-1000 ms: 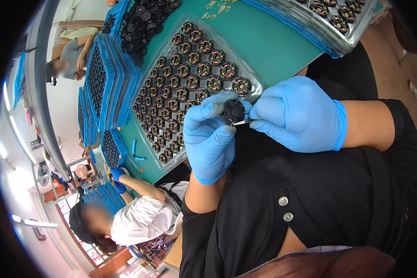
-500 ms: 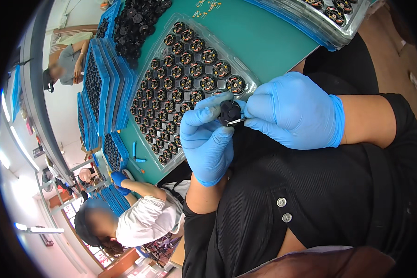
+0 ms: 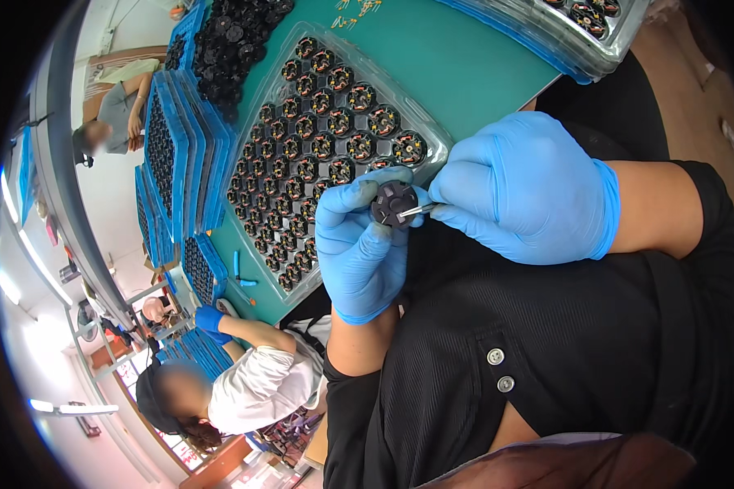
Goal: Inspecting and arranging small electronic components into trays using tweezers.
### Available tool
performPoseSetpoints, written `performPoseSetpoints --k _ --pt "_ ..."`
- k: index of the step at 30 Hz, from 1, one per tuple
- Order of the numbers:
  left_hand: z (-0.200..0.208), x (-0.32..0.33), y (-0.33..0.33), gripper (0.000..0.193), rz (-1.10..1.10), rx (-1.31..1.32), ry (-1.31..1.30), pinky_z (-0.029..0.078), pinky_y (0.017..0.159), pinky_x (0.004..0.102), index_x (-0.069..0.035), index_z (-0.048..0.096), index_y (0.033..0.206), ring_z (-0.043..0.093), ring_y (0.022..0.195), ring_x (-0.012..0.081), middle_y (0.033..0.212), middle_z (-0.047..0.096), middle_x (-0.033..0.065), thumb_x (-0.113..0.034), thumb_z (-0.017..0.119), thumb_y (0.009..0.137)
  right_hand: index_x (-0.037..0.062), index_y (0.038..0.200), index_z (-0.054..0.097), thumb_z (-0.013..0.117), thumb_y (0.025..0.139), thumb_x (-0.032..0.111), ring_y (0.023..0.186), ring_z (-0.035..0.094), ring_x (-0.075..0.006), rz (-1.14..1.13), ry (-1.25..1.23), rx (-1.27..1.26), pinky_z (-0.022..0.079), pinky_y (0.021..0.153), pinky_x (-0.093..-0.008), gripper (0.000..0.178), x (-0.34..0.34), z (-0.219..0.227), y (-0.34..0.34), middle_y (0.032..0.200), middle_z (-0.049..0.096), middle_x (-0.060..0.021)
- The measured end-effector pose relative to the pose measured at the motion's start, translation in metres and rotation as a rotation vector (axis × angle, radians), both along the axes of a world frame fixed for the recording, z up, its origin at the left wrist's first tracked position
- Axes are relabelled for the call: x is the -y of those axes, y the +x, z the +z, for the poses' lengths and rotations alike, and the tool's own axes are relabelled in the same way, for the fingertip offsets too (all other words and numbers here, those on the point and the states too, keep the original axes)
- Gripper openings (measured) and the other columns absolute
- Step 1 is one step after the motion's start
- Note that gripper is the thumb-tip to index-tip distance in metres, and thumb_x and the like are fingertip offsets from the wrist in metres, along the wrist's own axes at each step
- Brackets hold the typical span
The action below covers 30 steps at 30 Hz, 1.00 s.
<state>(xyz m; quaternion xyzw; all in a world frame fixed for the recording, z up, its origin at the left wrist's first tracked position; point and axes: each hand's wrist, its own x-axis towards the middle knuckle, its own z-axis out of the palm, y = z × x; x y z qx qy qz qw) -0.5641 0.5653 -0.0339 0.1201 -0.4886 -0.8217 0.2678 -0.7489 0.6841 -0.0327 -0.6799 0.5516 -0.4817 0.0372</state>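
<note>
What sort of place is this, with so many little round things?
It's probably a factory or assembly workshop. Rows of matching round parts sit in a clear tray, blue trays are stacked nearby, and a big heap of black parts lies on the green table.

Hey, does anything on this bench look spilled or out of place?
Small yellowish parts lie scattered on the green table, and black parts sit in a jumbled heap; both look untidy against the neat rows in the clear tray.
</note>
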Motion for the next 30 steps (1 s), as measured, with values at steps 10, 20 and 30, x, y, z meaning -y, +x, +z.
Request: performPoseSetpoints --k 10,20,30 --pt "0.005 -0.001 0.000 0.038 -0.035 -0.013 0.078 0.057 0.079 0.0381 -0.004 0.055 0.122 0.067 0.095 0.0348 0.117 0.061 0.0266 -0.011 0.070 0.088 0.0068 0.079 0.062 0.077 0.069 0.012 0.058 0.058 -0.0244 -0.048 -0.024 -0.064 0.044 0.053 -0.0359 0.019 0.004 -0.003 -0.005 0.067 0.056 -0.0058" --pt "0.009 -0.004 -0.002 0.040 -0.014 0.005 0.125 0.057 0.080 0.0385 -0.002 0.056 0.122 0.067 0.095 0.0352 0.115 0.062 0.0269 -0.013 0.071 0.087 0.0064 0.080 0.062 0.076 0.072 0.012 0.057 0.058 -0.0239 0.025 -0.050 -0.099 0.044 0.050 -0.0360 0.016 0.007 -0.005 -0.008 0.067 0.057 -0.0048" --pt "0.007 0.002 0.004 0.041 -0.051 0.018 0.136 0.056 0.079 0.0393 -0.002 0.056 0.124 0.066 0.093 0.0339 0.118 0.060 0.0281 -0.014 0.070 0.088 0.0059 0.082 0.063 0.076 0.072 0.010 0.058 0.057 -0.0250 0.074 -0.058 -0.011 0.043 0.051 -0.0366 0.017 0.007 -0.004 -0.013 0.067 0.056 -0.0059"
